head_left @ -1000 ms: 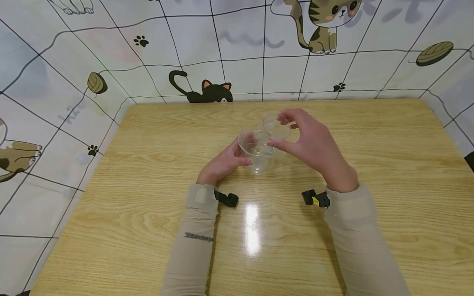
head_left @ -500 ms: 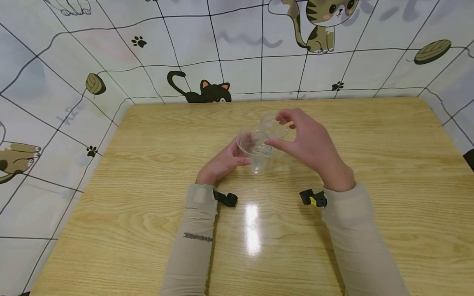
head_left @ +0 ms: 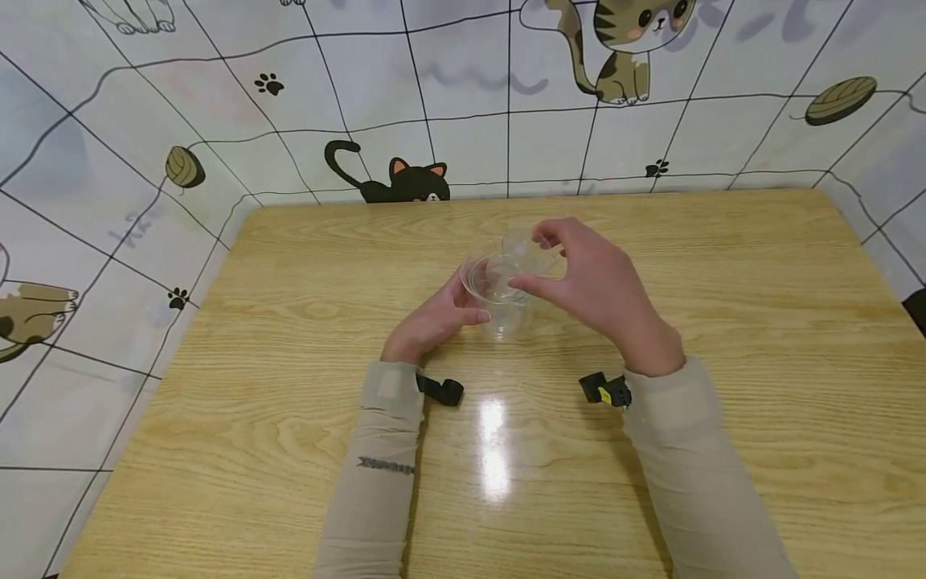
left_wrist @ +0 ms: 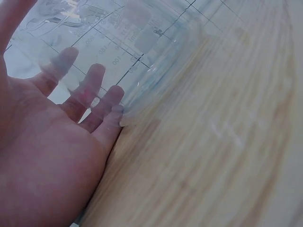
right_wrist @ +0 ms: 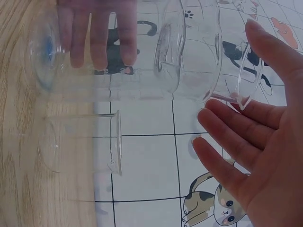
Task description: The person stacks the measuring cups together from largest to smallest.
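A large clear beaker stands on the table, its printed graduation marks visible in the left wrist view. My left hand grips it from the left, fingers behind the wall and thumb in front. Above the beaker's mouth, my right hand holds a smaller clear vessel, tilted, by its rim between thumb and fingers. Its lower part overlaps the large beaker's rim, and how deep it sits inside is hard to tell. Whether either holds liquid cannot be seen through the reflections.
Another small clear beaker stands on the table beyond the large one in the right wrist view. The wooden table meets a cat-patterned backdrop at the back and sides.
My right hand has moved slightly left and down with the small vessel, bringing it further over the large beaker. My left hand keeps its grip on the beaker.
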{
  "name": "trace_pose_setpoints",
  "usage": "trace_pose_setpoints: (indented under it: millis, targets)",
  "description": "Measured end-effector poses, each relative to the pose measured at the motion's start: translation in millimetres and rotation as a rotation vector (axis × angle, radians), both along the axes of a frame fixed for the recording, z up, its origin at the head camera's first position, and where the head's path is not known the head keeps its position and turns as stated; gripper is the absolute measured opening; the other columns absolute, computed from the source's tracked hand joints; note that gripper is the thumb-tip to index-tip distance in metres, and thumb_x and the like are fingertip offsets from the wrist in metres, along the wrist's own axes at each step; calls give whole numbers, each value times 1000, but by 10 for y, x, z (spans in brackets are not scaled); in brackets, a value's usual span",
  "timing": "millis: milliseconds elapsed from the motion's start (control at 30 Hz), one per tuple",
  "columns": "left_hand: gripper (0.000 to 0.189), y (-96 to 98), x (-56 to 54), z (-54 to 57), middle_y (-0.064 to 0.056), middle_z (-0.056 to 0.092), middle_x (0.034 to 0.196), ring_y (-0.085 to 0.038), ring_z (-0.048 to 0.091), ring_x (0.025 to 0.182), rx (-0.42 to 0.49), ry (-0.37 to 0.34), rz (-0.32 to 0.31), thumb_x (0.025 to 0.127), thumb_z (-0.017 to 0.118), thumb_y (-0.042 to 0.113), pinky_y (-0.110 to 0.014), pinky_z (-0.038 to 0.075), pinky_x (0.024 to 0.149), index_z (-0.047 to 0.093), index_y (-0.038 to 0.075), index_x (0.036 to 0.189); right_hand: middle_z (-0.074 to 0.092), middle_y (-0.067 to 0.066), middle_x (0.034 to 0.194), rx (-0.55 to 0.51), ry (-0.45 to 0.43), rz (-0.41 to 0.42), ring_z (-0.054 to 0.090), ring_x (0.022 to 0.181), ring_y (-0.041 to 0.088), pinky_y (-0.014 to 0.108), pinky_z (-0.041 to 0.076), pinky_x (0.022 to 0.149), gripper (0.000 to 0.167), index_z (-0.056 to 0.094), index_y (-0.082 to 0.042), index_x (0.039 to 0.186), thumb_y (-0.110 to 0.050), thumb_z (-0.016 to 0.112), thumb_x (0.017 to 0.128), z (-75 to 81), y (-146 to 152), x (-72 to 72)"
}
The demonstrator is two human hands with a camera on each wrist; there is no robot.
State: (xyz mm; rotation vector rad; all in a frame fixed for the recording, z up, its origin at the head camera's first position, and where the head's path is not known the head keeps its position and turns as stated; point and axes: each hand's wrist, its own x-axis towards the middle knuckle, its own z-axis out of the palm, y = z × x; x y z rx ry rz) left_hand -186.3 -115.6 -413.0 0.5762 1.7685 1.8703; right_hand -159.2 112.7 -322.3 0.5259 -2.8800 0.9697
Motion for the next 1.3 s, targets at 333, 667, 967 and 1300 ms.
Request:
trace_pose_setpoints:
  millis: [333,667,967,1300]
  targets:
    - [83,33,60,118,1,22,145,-10,24,129,-25,-14,14,80,63,5,-32,19,105,12,20,143,52,4,114,28,-15,-9,49,100,21,43,41,79,78,47,-13,121,-69,55,68,-6,-29,2]
    - [83,35,61,98,2,22,144,-11,25,129,-19,-11,18,80,64,4,-32,20,104,12,22,143,52,3,113,54,-17,-9,50,98,21,42,42,76,80,46,-12,123,-70,53,68,-34,-60,4]
    - [83,37,62,116,1,19,146,-13,24,130,2,-3,9,80,62,2,-33,21,104,11,19,143,51,1,113,68,-12,-23,50,95,19,41,43,73,81,46,-11,122,-71,54,67,-50,-83,0]
    - [82,33,57,110,1,18,146,-12,23,130,-1,-7,2,81,61,1,-34,21,104,11,20,143,50,3,115,106,-37,-54,50,96,20,41,44,72,85,46,-11,123,-73,52,66,-53,-136,7]
